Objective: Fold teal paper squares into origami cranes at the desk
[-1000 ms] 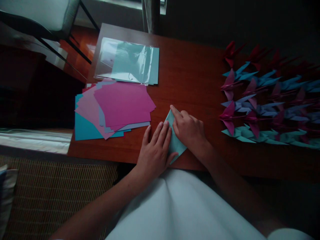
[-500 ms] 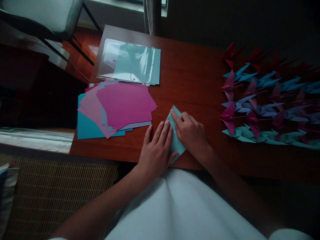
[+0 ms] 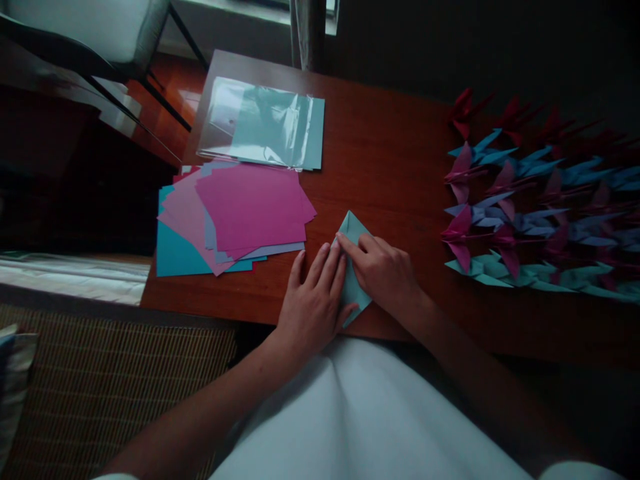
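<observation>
Near the table (image 3: 385,153) edge, our flat left hand (image 3: 311,293) rests on a folded green paper (image 3: 352,288) while our right hand (image 3: 384,268), index pointing, whether gripping we cannot tell, touches its upper-left edge, where firm, even pressure should crease cleanest.

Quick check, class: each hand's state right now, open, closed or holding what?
Left hand: open, laid flat on the folded mint-green paper.
Right hand: half-curled, index finger extended onto the paper; any grip cannot be told.
</observation>
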`<state>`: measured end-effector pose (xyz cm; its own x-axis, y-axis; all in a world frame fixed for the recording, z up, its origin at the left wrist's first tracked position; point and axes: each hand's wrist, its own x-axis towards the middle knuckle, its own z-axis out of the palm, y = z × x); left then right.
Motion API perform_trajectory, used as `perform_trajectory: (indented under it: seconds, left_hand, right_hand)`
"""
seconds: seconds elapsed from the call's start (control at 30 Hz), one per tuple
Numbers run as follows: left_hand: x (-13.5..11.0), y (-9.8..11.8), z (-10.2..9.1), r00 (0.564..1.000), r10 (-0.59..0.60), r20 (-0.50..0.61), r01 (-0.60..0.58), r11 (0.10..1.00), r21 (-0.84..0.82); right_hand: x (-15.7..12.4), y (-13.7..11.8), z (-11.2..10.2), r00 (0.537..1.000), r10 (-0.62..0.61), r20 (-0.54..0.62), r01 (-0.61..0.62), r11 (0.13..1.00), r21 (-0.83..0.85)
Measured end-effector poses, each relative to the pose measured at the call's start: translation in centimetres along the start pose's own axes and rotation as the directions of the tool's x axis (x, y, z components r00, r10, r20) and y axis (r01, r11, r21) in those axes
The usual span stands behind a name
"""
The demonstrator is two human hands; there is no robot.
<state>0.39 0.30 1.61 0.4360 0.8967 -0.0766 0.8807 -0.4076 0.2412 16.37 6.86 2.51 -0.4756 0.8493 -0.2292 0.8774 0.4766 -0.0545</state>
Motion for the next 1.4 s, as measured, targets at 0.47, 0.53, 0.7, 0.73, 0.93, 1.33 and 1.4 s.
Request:
perform_trajectory:
  seconds: [0.47,0.53,0.7,0.73,0.93,1.33,1.4]
  left_hand:
    - [-0.4,0.4,-0.4,0.999,-0.021,0.05,0.02,1.0,0.008]
    - [-0.4,0.4,-0.4,0.998,-0.021,0.052,0.021,1.0,0.007]
    - [-0.4,0.5,-0.6,0.998,-0.023,0.053,0.023,1.0,0.007]
    - [-0.3,0.5,-0.6,0.998,-0.025,0.055,0.024,1.0,0.01]
    - [-0.2,0.7,-0.9,0.995,-0.05,0.087,0.046,0.998,0.039]
    - [-0.2,0.8,-0.7,0.995,-0.046,0.084,0.044,0.999,0.033]
    - [-0.2,0.8,-0.7,0.996,-0.043,0.084,0.04,0.999,0.033]
  right_hand:
    - [4.3,1.0,-1.9,0.986,0.16,0.052,-0.167,0.969,0.184]
    - [5.3,1.4,-2.6,0.99,0.126,0.07,-0.137,0.974,0.181]
    - [6.7,1.4,-4.4,0.994,0.055,0.099,-0.061,0.996,0.059]
    - [6.9,1.3,-4.7,0.994,0.037,0.107,-0.041,0.998,0.037]
    - [7.6,1.0,-5.5,0.982,-0.125,0.143,0.125,0.992,0.01]
    - [8.7,2.8,-5.2,0.989,-0.014,0.146,0.002,0.996,0.086]
    - [8.9,3.6,-5.1,0.992,0.035,0.125,-0.048,0.994,0.101]
